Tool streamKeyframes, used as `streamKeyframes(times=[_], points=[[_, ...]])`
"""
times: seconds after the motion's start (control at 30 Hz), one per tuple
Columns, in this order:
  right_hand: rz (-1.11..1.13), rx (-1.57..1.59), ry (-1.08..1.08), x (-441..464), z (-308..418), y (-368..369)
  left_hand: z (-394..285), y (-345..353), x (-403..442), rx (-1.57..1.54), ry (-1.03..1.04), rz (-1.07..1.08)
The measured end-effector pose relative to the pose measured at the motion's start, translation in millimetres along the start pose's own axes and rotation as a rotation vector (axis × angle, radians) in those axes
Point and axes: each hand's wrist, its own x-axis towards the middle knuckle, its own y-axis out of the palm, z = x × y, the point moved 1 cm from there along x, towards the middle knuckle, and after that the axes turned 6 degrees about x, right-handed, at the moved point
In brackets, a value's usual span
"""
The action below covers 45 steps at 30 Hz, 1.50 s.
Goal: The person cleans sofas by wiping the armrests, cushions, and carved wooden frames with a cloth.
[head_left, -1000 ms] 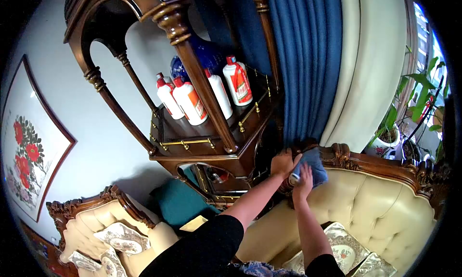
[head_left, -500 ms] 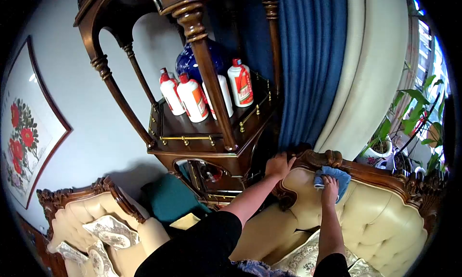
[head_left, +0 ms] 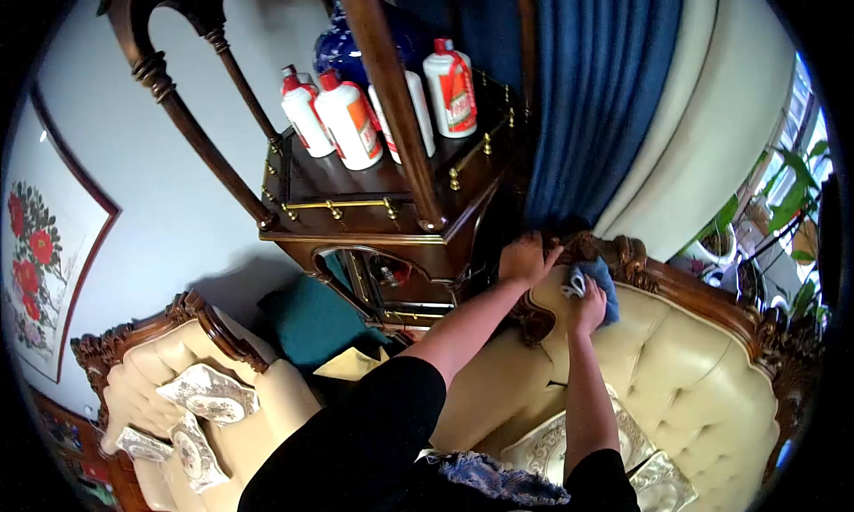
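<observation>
My right hand (head_left: pixel 588 309) is closed on a folded blue cloth (head_left: pixel 606 290), pressed to the upper left part of the cream tufted sofa back (head_left: pixel 676 343). A pale edge of the cloth shows by the fingers. My left hand (head_left: pixel 527 260) rests at the left end of the carved wooden top rail (head_left: pixel 680 283), its fingers apart and no object visible in it. Beside that hand stands the dark wooden cabinet (head_left: pixel 356 236).
White bottles with red caps (head_left: pixel 349 120) and a blue vase (head_left: pixel 342 45) stand on the cabinet shelf. Blue curtains (head_left: pixel 600 103) hang behind. A second sofa (head_left: pixel 285 396) is at left, potted plants (head_left: pixel 719 238) at right. Patterned cushions (head_left: pixel 212 395) lie on the seats.
Since half a second ago, my right hand and the cloth have moved left and up along the sofa back, nearer my left hand. The view has shifted, and the cabinet appears higher.
</observation>
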Motion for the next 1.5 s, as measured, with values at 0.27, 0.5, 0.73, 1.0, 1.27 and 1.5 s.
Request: streamKeyframes(times=[0.27, 0.5, 0.73, 1.0, 1.27, 1.5], points=[[0.279, -0.082, -0.353, -33.5, 47.5, -10.7, 0.7, 6.2, 1.5, 0.072, 0.043, -0.111], [0.287, -0.381, -0.211, 7.0, -30.5, -35.8, -1.3, 6.7, 4.7, 0.171, -0.08, 0.117], [0.068, -0.911, -0.169, 44.2, -158.8, -184.7, -1.3, 14.9, 4.3, 0.189, -0.04, 0.059], [-0.228, -0.881, 0.031, 36.9, -182.6, -246.9, 12.4, 32.8, 4.7, 0.23, 0.03, -0.041], [-0.127, -0.553, 0.152, 48.5, -125.1, -89.6, 11.5, 31.4, 5.0, 0.235, 0.039, -0.036], [0.018, -0.168, 0.112, 20.6, -45.4, -15.4, 5.1, 25.1, 3.6, 0.276, 0.025, -0.027]])
